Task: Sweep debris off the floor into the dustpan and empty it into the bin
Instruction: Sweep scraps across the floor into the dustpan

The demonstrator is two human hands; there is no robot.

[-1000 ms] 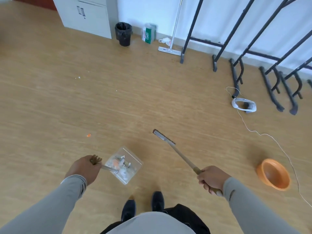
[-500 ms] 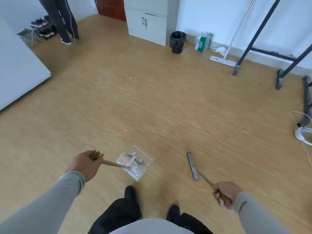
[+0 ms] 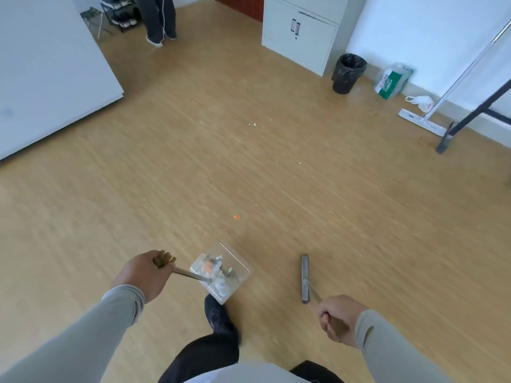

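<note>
The wooden floor (image 3: 276, 167) is wide, and the black bin (image 3: 347, 73) stands far ahead of the fingers, near a white cabinet (image 3: 300, 31). The left hand (image 3: 143, 275) has its fingers closed around the handle of the clear dustpan (image 3: 221, 272), which holds debris just beyond them. The right hand (image 3: 337, 317) grips the broom (image 3: 304, 277), and an orange scrap (image 3: 236, 217) lies ahead of both hands, with white crumbs (image 3: 252, 124) farther ahead.

An office or institutional workroom, by its fittings; pale wood-look floor (image 3: 276, 175) under plain white walls; a grey metal filing cabinet (image 3: 301, 31) beside a black lined bin (image 3: 348, 73); a flat mop (image 3: 423, 121) leaning nearby; a shoe rack (image 3: 117, 15) far back.
</note>
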